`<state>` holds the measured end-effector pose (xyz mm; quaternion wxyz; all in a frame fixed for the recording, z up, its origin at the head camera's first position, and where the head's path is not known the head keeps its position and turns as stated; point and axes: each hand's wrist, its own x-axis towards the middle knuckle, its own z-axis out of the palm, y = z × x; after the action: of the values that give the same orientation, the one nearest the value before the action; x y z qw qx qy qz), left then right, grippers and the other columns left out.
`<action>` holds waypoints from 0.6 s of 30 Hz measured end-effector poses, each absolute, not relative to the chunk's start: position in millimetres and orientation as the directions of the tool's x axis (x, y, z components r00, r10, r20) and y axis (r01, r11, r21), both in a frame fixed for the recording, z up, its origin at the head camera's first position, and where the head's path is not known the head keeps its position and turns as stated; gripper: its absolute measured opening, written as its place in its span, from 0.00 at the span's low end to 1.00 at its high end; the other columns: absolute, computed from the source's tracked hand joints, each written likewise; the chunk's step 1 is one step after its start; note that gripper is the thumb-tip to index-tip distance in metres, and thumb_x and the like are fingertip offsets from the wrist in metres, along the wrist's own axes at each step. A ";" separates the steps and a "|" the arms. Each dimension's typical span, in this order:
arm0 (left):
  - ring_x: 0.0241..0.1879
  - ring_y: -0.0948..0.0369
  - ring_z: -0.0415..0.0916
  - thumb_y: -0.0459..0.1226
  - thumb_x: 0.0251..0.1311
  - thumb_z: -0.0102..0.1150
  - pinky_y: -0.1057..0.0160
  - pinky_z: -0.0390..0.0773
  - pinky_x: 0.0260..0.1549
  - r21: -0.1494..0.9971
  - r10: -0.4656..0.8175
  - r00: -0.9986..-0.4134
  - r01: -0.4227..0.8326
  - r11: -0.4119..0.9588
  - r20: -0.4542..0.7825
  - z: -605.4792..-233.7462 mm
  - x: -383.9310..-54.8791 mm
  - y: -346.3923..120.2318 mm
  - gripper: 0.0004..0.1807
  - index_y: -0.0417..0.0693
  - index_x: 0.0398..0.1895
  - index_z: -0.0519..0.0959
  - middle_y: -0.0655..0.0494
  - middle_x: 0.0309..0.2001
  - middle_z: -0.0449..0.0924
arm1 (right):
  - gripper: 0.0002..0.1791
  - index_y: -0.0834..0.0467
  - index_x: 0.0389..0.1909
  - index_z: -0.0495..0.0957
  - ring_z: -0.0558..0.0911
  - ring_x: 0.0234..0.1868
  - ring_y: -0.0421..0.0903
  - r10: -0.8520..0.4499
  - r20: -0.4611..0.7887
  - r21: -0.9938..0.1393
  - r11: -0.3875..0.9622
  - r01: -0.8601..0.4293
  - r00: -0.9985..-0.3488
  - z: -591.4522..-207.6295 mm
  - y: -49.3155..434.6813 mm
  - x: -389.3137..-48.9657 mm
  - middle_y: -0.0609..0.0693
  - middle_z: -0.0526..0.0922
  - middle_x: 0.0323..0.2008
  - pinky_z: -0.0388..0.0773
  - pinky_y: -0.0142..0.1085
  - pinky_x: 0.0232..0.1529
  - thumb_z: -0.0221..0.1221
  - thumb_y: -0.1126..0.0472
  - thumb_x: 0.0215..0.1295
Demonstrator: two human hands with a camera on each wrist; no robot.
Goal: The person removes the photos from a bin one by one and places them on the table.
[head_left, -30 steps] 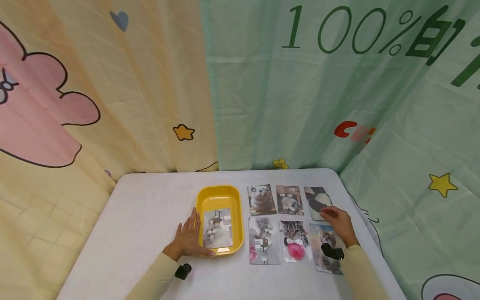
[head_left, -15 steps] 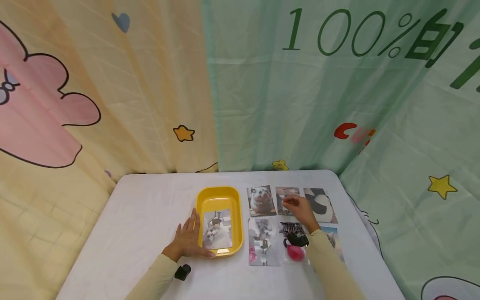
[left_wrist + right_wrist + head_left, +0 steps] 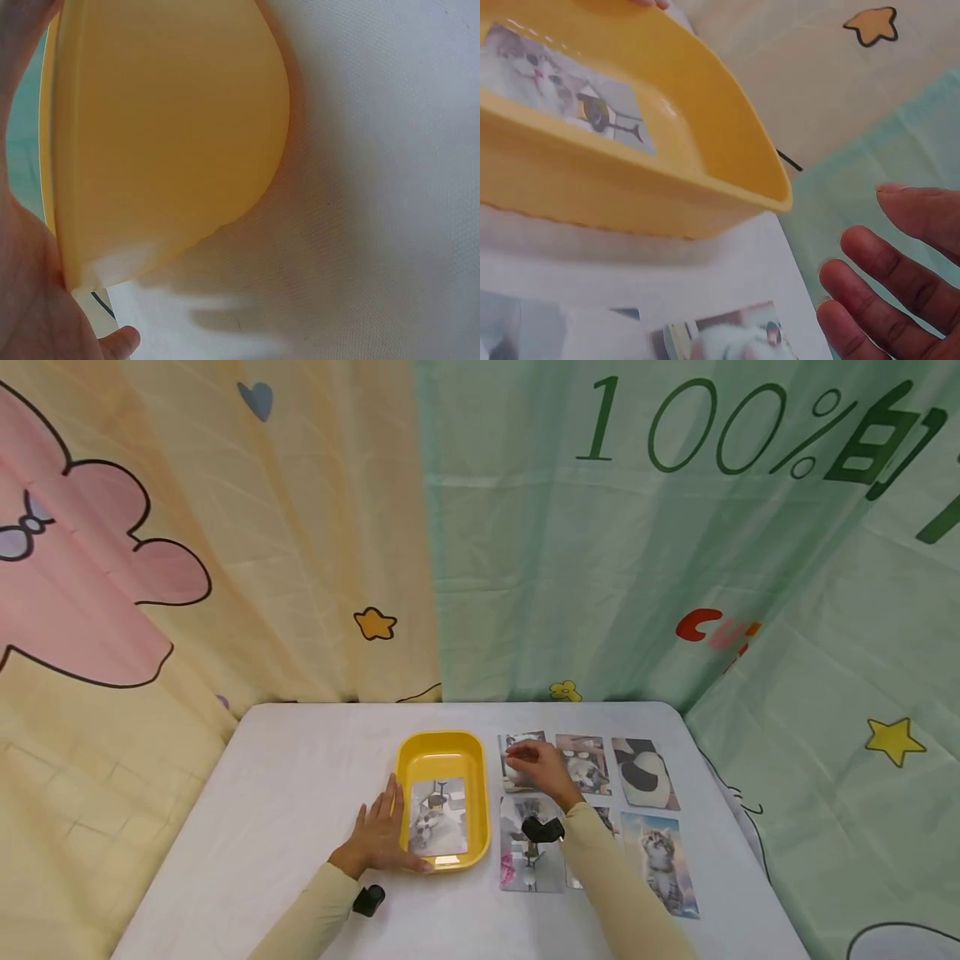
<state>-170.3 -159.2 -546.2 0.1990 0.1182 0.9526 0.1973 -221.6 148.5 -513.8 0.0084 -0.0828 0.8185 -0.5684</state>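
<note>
My left hand [image 3: 378, 835] rests along the left side of a yellow tray [image 3: 435, 752], fingers extended and spread against its rim. In the left wrist view, the palm lies against the tray's outer wall [image 3: 172, 127]. Inside the tray lies one photo card [image 3: 437, 818] of a pale cat. My right hand [image 3: 543, 770] hovers over a hamster photo card [image 3: 517, 783], its fingers loosely bent. The right wrist view shows nothing between the thumb and fingers [image 3: 889, 259]. Below the hand lies a grey cat card [image 3: 528, 860], partly hidden by the wrist camera.
More photo cards lie in two rows right of the tray: a cat card [image 3: 585, 764], a black-and-white picture card [image 3: 645, 772] and a kitten card [image 3: 660, 864]. My right forearm [image 3: 618, 885] covers most of another card. Curtains [image 3: 525, 568] hang behind the white table [image 3: 315, 752].
My right hand has moved left from the black-and-white picture card, past the middle card, to above the hamster card. My left hand stays on the tray. The head view has shifted slightly.
</note>
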 end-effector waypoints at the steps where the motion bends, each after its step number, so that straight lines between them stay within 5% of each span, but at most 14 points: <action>1: 0.73 0.40 0.39 0.68 0.23 0.74 0.37 0.36 0.68 0.424 0.304 -0.893 0.146 0.894 -0.332 -546.1 -170.2 -159.1 0.84 0.32 0.74 0.34 0.40 0.76 0.25 | 0.11 0.68 0.44 0.81 0.83 0.42 0.52 -0.159 0.085 -0.934 0.332 -0.134 -0.984 -514.3 143.3 -222.4 0.60 0.84 0.41 0.81 0.42 0.45 0.62 0.66 0.63; 18: 0.73 0.40 0.41 0.71 0.22 0.71 0.36 0.38 0.67 0.403 0.308 -0.892 0.162 0.901 -0.331 -546.9 -170.6 -160.7 0.84 0.33 0.75 0.34 0.41 0.76 0.24 | 0.16 0.74 0.50 0.76 0.79 0.52 0.60 -0.276 0.011 -0.967 0.242 -0.081 -0.961 -532.9 70.9 -228.9 0.68 0.78 0.51 0.76 0.47 0.55 0.60 0.68 0.65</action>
<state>-170.6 -160.7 -546.9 0.1971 0.1230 0.9548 0.1855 -228.9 70.9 -532.9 0.0807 -0.1140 0.7839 -0.6049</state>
